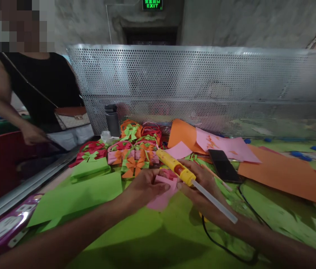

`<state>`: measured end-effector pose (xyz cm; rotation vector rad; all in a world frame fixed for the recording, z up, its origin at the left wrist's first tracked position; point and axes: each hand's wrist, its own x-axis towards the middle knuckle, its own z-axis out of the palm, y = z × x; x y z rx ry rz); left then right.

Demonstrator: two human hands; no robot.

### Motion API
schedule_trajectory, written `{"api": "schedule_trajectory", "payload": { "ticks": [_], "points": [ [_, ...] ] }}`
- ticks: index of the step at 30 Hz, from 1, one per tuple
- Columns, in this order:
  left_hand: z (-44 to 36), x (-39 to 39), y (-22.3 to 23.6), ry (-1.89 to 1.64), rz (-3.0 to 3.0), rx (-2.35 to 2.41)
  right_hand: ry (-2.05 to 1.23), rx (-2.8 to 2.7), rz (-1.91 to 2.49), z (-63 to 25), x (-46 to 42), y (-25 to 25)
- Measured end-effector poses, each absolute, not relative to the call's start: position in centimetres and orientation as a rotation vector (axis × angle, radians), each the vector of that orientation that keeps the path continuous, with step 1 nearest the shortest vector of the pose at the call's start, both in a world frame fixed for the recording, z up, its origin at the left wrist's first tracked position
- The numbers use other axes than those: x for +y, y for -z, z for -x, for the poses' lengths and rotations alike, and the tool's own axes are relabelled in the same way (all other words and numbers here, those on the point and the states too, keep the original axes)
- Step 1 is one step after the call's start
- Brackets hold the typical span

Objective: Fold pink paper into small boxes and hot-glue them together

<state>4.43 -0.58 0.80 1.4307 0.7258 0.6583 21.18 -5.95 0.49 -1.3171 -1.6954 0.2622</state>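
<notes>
My left hand (142,189) pinches a small piece of pink paper (161,198) above the green tabletop. A darker pink strip (169,173) shows at its upper edge. Held in my right hand (202,183) is a yellow glue gun (176,167), with a white glue stick (216,201) jutting from its rear end toward me. The gun's front points up and left, toward the paper bags. My right fingertips are close to the pink piece's right edge; whether they touch it I cannot tell. Several small paper bags with bows (134,164) stand just beyond my left hand.
Green paper sheets (85,198) lie at left, near a purple case (12,224). A dark bottle (112,121) stands at the back. At right are a phone (224,166), orange sheets (289,177) and a black cord (219,246). Behind a perforated metal panel (202,74); a person (40,86) stands left.
</notes>
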Motion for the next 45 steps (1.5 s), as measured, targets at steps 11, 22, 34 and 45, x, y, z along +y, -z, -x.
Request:
{"api": "schedule_trajectory", "payload": {
  "ticks": [11,22,34,45],
  "points": [
    [-4.2,-0.5,-0.5,-0.598,-1.557,0.655,-0.331,-1.708,1.280,-21.2,-5.8,-0.3],
    [-4.5,-0.6,-0.5,-0.587,-1.676,0.682,-0.517,-1.575,1.223,-21.0,-5.1,0.9],
    [-5.1,-1.1,-0.5,-0.705,-1.421,0.620,-0.519,-1.540,1.165,-20.8,-5.2,0.7],
    [-5.1,-1.2,-0.5,-0.753,-1.309,0.662,-0.436,-1.572,1.119,-20.8,-5.3,0.5]
  ]
}}
